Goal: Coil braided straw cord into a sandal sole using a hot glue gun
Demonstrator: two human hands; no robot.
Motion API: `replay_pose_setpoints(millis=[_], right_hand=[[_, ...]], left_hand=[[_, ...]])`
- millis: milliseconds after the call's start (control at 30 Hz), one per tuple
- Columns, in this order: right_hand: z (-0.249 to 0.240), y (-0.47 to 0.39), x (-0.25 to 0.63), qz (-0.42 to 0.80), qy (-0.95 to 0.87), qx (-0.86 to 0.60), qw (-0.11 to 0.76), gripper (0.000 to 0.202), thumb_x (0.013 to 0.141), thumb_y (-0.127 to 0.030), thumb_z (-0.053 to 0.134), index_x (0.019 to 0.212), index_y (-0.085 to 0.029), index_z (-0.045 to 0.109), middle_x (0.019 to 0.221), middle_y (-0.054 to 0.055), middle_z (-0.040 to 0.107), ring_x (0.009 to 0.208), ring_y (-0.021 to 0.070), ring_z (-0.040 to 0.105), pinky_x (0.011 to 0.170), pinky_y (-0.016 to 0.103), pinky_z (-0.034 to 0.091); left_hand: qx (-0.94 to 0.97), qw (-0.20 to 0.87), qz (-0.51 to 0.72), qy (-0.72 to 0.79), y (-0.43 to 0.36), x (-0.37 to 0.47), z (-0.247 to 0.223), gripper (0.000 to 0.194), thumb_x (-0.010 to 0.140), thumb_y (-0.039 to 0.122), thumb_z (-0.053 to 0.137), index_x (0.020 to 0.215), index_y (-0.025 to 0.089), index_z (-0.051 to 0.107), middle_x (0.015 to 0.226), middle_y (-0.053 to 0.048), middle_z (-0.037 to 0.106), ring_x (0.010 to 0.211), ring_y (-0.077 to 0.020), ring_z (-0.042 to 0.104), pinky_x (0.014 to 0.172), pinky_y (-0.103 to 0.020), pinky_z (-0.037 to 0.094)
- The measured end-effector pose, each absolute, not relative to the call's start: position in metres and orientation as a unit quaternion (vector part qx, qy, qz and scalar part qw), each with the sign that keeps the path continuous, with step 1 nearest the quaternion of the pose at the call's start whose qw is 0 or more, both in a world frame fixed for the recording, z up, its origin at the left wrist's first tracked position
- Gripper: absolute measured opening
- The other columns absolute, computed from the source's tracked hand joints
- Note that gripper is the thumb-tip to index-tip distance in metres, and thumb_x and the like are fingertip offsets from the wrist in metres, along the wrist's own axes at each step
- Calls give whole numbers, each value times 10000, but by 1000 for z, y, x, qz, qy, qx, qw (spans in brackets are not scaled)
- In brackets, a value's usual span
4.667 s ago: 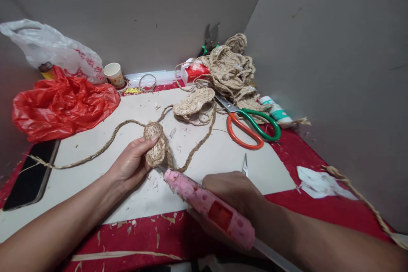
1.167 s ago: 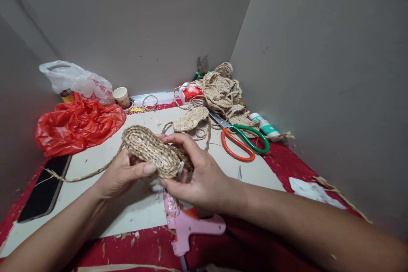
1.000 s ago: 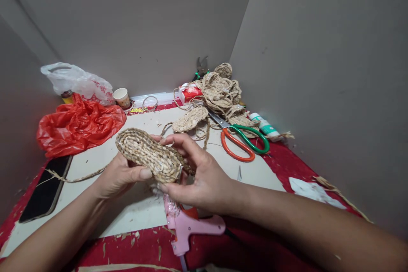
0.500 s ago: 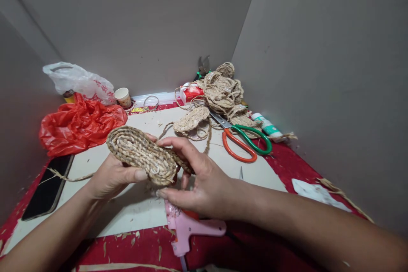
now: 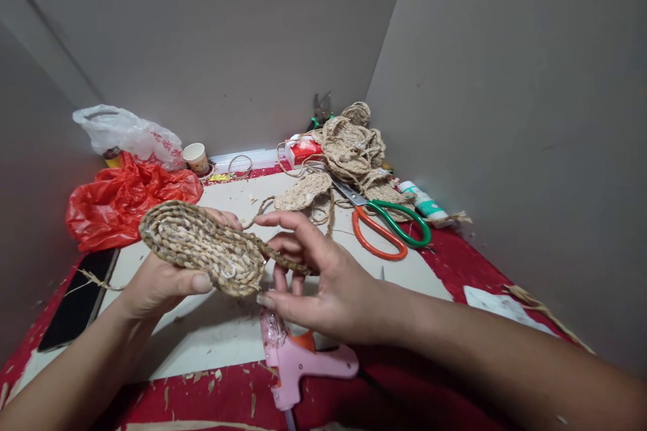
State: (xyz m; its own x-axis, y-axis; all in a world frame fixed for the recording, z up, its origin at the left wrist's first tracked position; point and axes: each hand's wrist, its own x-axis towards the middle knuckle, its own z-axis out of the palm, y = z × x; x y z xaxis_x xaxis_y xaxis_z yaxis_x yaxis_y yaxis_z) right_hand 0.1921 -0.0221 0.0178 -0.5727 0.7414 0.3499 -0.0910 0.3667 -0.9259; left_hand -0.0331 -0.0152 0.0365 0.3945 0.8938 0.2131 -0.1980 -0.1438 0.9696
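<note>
A sole-shaped piece of coiled straw cord (image 5: 202, 246) is gripped in my left hand (image 5: 164, 286), thumb on its near edge and fingers behind it. It is tilted, its coiled face toward me, with shiny clear spots that look like glue. From its right end a loose length of straw cord (image 5: 284, 260) runs into my right hand (image 5: 328, 279), where the curled fingers hold it loosely. The right index finger and thumb are spread apart. Below the right hand lies a pink glue gun (image 5: 308, 365), with an orange trigger.
Scissors (image 5: 377, 215) with one green and one orange handle lie to the right. Behind are another coiled straw sole (image 5: 303, 190) and a heap of straw pieces (image 5: 354, 145). On the left are a red plastic bag (image 5: 131, 205), a paper cup (image 5: 195, 158) and a phone (image 5: 75, 303).
My left hand has moved left with the straw sole, away from my right hand. More of the loose cord shows between them, and the right fingers have spread a little.
</note>
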Motion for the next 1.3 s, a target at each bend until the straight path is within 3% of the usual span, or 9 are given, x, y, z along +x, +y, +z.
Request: replay_pose_setpoints(millis=[167, 300, 633, 1300], right_hand=[[16, -16, 195, 268, -797, -237, 487, 306, 816, -63, 595, 1113, -134, 583, 892, 56, 668, 658, 104, 590, 607, 221, 522], [17, -15, 195, 191, -803, -219, 520, 154, 868, -84, 579, 998, -106, 657, 894, 97, 742, 778, 137, 683, 723, 236, 556], [25, -19, 200, 223, -801, -254, 494, 117, 863, -101, 570, 868, -138, 680, 746, 41, 738, 626, 119, 669, 558, 193, 518], [24, -24, 198, 216, -809, -266, 478, 140, 865, -121, 540, 873, -113, 680, 643, 12, 675, 497, 74, 541, 486, 170, 420]], left_hand=[[643, 552, 447, 288, -15, -39, 44, 428, 691, 244, 785, 1090, 256, 631, 1141, -51, 634, 1036, -247, 620, 872, -368, 538], [654, 544, 439, 289, -15, -42, 47, 433, 698, 224, 780, 1096, 269, 618, 1121, -39, 662, 1053, -246, 628, 887, -366, 527], [655, 550, 417, 308, -16, -47, 43, 436, 717, 204, 761, 1114, 269, 592, 1149, -58, 691, 1033, -296, 660, 846, -444, 557], [639, 525, 439, 353, -19, -42, 35, 456, 711, 304, 778, 1115, 248, 574, 1170, -81, 682, 1023, -309, 655, 901, -451, 512]])
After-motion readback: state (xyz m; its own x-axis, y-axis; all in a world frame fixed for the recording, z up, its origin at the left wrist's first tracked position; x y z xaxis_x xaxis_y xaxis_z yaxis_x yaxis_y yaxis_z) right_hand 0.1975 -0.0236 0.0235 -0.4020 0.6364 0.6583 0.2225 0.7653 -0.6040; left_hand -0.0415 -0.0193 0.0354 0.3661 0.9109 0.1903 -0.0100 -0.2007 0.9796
